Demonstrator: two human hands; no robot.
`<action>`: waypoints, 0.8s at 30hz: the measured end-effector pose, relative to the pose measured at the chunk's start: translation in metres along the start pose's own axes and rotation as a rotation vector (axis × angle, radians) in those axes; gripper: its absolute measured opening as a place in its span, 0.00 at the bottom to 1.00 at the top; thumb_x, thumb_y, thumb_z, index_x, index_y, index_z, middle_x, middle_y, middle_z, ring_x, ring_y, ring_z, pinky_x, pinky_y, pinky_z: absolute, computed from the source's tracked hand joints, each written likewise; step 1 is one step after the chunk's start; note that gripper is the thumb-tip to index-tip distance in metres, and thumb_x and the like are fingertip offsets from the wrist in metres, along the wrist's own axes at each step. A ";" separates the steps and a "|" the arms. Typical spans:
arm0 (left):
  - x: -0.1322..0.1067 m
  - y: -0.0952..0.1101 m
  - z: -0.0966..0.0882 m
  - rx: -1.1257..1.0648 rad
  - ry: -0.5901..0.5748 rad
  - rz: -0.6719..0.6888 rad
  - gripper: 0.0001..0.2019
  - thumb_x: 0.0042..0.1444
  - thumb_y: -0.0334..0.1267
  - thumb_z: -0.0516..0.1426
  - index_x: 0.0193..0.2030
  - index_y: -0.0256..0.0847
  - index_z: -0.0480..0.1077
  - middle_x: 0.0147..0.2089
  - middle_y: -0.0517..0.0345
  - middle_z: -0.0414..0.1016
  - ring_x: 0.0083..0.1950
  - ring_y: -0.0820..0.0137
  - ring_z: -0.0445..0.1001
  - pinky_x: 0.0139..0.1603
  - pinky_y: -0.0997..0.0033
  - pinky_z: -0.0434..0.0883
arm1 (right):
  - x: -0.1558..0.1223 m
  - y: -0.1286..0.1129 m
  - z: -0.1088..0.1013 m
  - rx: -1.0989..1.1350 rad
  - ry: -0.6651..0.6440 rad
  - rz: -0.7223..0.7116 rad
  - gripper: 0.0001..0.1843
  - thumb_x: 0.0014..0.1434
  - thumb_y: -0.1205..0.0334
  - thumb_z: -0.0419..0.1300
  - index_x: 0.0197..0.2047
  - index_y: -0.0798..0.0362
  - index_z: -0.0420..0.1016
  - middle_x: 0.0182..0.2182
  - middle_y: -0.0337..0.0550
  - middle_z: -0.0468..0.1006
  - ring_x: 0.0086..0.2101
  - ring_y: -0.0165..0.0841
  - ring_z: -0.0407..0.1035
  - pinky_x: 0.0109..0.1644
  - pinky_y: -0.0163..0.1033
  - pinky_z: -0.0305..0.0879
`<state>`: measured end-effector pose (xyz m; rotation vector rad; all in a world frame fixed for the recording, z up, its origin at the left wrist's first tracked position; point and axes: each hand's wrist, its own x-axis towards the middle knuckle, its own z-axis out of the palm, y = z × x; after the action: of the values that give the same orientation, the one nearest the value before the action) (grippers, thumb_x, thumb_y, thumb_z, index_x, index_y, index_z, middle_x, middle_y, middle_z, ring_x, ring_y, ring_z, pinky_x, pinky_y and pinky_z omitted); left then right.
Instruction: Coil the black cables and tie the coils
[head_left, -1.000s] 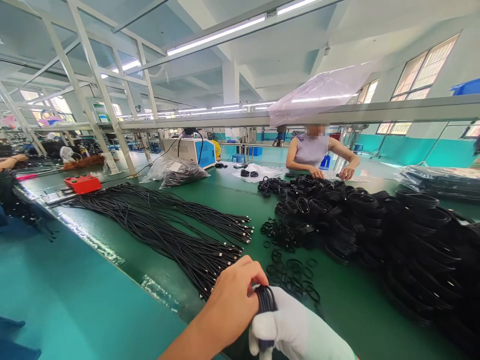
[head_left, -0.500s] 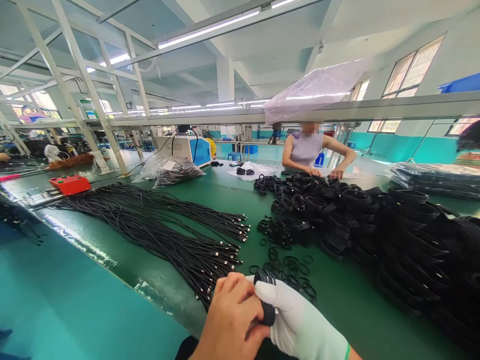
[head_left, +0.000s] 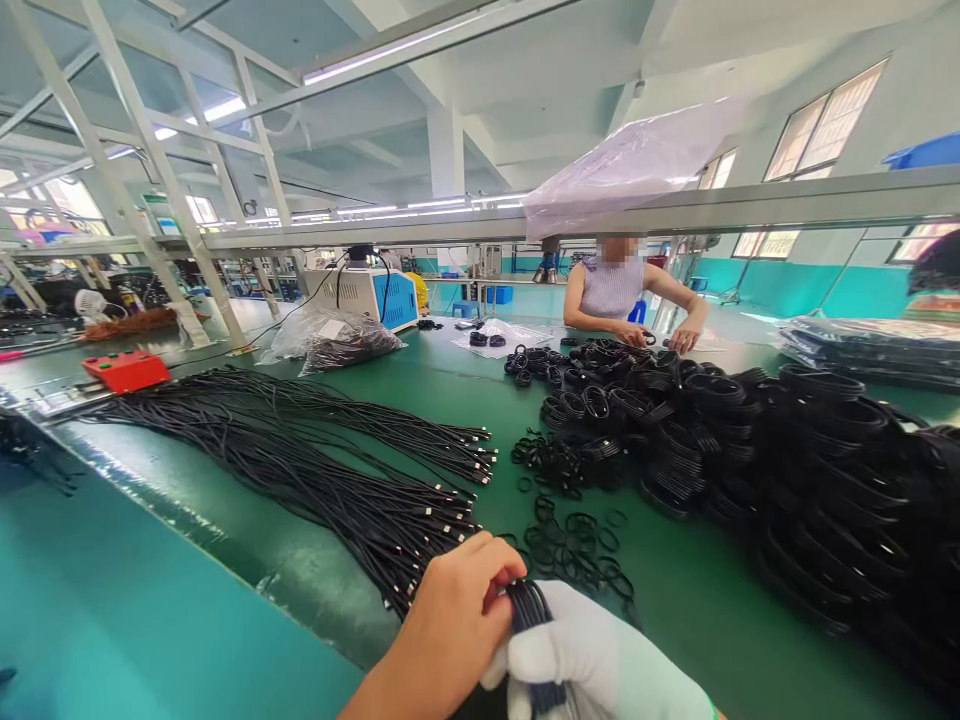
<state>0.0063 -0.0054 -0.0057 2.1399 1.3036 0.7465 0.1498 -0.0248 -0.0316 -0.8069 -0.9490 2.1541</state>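
Note:
At the bottom centre my bare left hand (head_left: 450, 625) pinches a small coil of black cable (head_left: 529, 606). My right hand (head_left: 600, 665), in a white glove, is wrapped round the same coil from the other side. Both hands hover over the near edge of the green table (head_left: 360, 590). Just beyond them lie several loose black rubber bands (head_left: 581, 545). A long bundle of straight black cables (head_left: 300, 455) with metal plug tips stretches away to the left.
A big heap of coiled black cables (head_left: 750, 440) covers the right of the table. Across the table a person (head_left: 622, 295) in a sleeveless top handles coils. A red box (head_left: 126, 369), a bagged cable pile (head_left: 337, 345) and a blue-white machine (head_left: 371, 297) stand at the back left.
My hands stay closed on the coil and have shifted slightly, the gloved hand dropping lower in view. The view has drifted a little, and the person opposite has moved their hands slightly.

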 end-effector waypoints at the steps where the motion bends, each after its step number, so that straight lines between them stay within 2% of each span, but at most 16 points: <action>1: -0.001 -0.004 0.003 0.006 0.010 0.033 0.17 0.41 0.20 0.47 0.31 0.41 0.70 0.30 0.63 0.69 0.30 0.75 0.68 0.29 0.78 0.61 | 0.001 0.001 -0.001 0.003 -0.014 0.000 0.14 0.39 0.62 0.65 0.31 0.61 0.74 0.20 0.39 0.71 0.18 0.23 0.66 0.17 0.23 0.58; 4: -0.004 -0.011 0.011 0.094 0.075 0.160 0.15 0.44 0.22 0.47 0.31 0.40 0.72 0.29 0.60 0.69 0.28 0.73 0.68 0.28 0.76 0.62 | 0.004 0.002 -0.007 0.024 -0.051 0.010 0.16 0.38 0.62 0.67 0.31 0.60 0.73 0.21 0.39 0.71 0.21 0.26 0.69 0.22 0.27 0.63; 6: -0.004 -0.011 0.014 0.146 0.109 0.196 0.15 0.47 0.24 0.47 0.32 0.39 0.73 0.30 0.57 0.70 0.29 0.70 0.69 0.30 0.73 0.63 | 0.005 0.004 -0.009 0.045 -0.057 0.013 0.16 0.39 0.62 0.68 0.32 0.60 0.73 0.21 0.39 0.71 0.23 0.27 0.70 0.24 0.28 0.66; 9: 0.001 -0.007 0.009 0.036 0.035 0.085 0.16 0.47 0.26 0.50 0.39 0.42 0.74 0.34 0.58 0.72 0.32 0.70 0.70 0.33 0.73 0.65 | 0.004 0.004 -0.010 0.118 -0.027 -0.010 0.15 0.44 0.60 0.66 0.35 0.59 0.73 0.24 0.41 0.73 0.23 0.28 0.70 0.22 0.29 0.66; 12: 0.009 -0.007 -0.009 -0.172 -0.047 -0.066 0.16 0.46 0.29 0.54 0.43 0.44 0.73 0.37 0.61 0.72 0.34 0.71 0.70 0.34 0.75 0.66 | -0.001 -0.002 -0.012 0.266 -0.052 0.006 0.15 0.48 0.60 0.64 0.39 0.57 0.73 0.29 0.43 0.75 0.26 0.29 0.72 0.23 0.29 0.68; 15: 0.018 -0.020 -0.030 -0.220 0.043 -0.167 0.08 0.51 0.36 0.54 0.37 0.42 0.72 0.35 0.60 0.72 0.34 0.70 0.69 0.35 0.73 0.66 | -0.009 -0.014 -0.021 0.314 -0.066 0.006 0.18 0.47 0.59 0.66 0.42 0.56 0.73 0.34 0.46 0.76 0.34 0.38 0.75 0.27 0.36 0.72; 17: 0.024 -0.030 -0.036 -0.137 0.088 -0.194 0.08 0.55 0.38 0.52 0.37 0.41 0.71 0.34 0.60 0.72 0.35 0.69 0.70 0.37 0.72 0.66 | -0.015 -0.026 -0.030 0.304 0.005 -0.075 0.21 0.47 0.56 0.67 0.44 0.55 0.73 0.39 0.50 0.77 0.39 0.43 0.75 0.28 0.38 0.72; 20: 0.033 -0.037 -0.026 0.125 0.019 -0.153 0.08 0.56 0.34 0.50 0.34 0.42 0.70 0.33 0.61 0.71 0.35 0.70 0.70 0.37 0.72 0.64 | -0.020 -0.040 -0.042 0.338 0.158 -0.187 0.21 0.47 0.55 0.68 0.44 0.52 0.74 0.42 0.48 0.77 0.39 0.41 0.75 0.26 0.32 0.69; 24: 0.045 -0.034 0.005 0.253 -0.111 -0.073 0.06 0.48 0.27 0.55 0.30 0.43 0.70 0.33 0.61 0.71 0.38 0.66 0.69 0.40 0.69 0.61 | -0.018 -0.041 -0.044 0.304 0.243 -0.173 0.25 0.41 0.54 0.71 0.43 0.52 0.72 0.42 0.48 0.77 0.36 0.40 0.75 0.25 0.33 0.68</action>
<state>0.0060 0.0482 -0.0233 2.2780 1.4727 0.4459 0.2062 0.0010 -0.0185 -0.7823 -0.5307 1.9355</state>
